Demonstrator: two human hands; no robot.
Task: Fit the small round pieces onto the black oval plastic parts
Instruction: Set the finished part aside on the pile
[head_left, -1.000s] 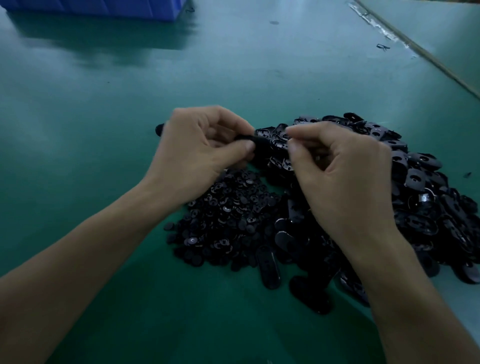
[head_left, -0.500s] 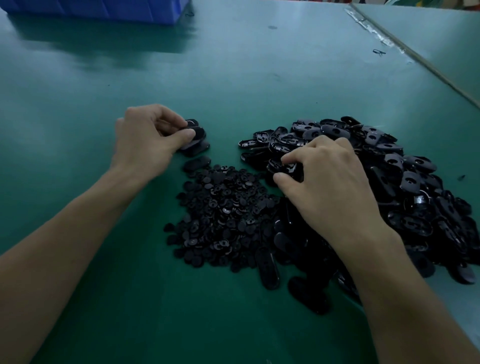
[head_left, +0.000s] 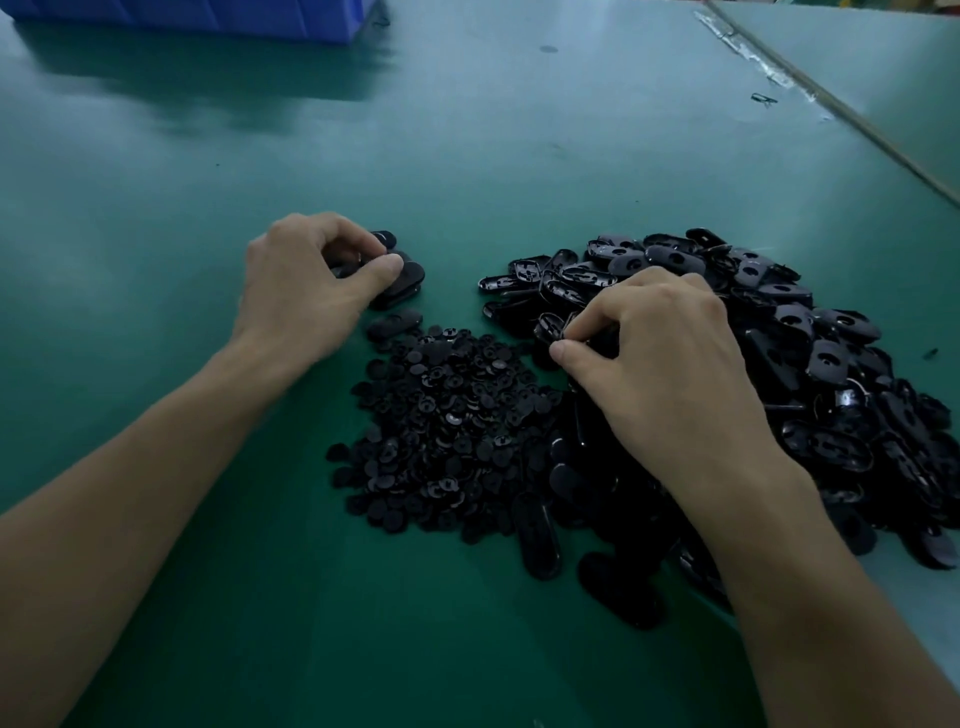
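The small round pieces (head_left: 452, 426) lie in a loose low pile on the table (head_left: 467, 156), between the two forearms. Touching that pile on its right is the big heap of black oval parts (head_left: 810, 364), which spreads towards the table's right edge. The right hand (head_left: 670, 364) rests palm down on the heap's near-left side. Its knuckles are raised and its grip is narrow, with thumb and forefinger pinched on one oval part (head_left: 548, 328) at the heap's rim. Just beyond the round pile's far-left corner sits a small cluster of oval parts (head_left: 402, 275). The left hand (head_left: 306, 291) arches over it, fingers curled down on the far side and the thumb pressed on top, a close grip on the cluster. A blue bin (head_left: 208, 15) stands at the far-left edge, well apart.
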